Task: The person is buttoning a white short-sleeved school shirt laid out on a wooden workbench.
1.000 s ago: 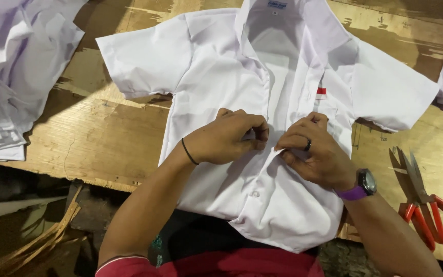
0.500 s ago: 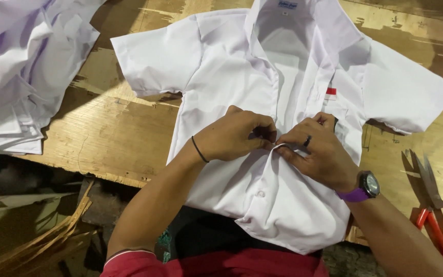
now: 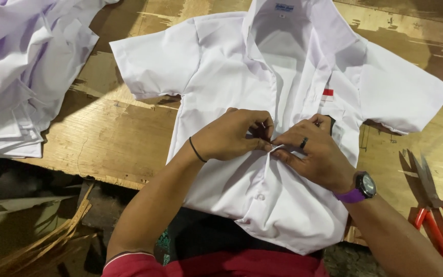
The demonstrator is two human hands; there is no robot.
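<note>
White shirt point(image 3: 221, 87) on table; left hand point(image 3: 232, 136), right hand point(image 3: 316, 154) pinch placket.

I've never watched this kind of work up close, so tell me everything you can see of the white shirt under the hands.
The white shirt is short-sleeved and collared, of thin woven-looking cloth, lying face up on the wooden table, sleeves spread, hem hanging over the near edge. A small red patch sits on its chest. The lowest button looks fastened. The left hand and right hand pinch the front placket together mid-chest.
</note>
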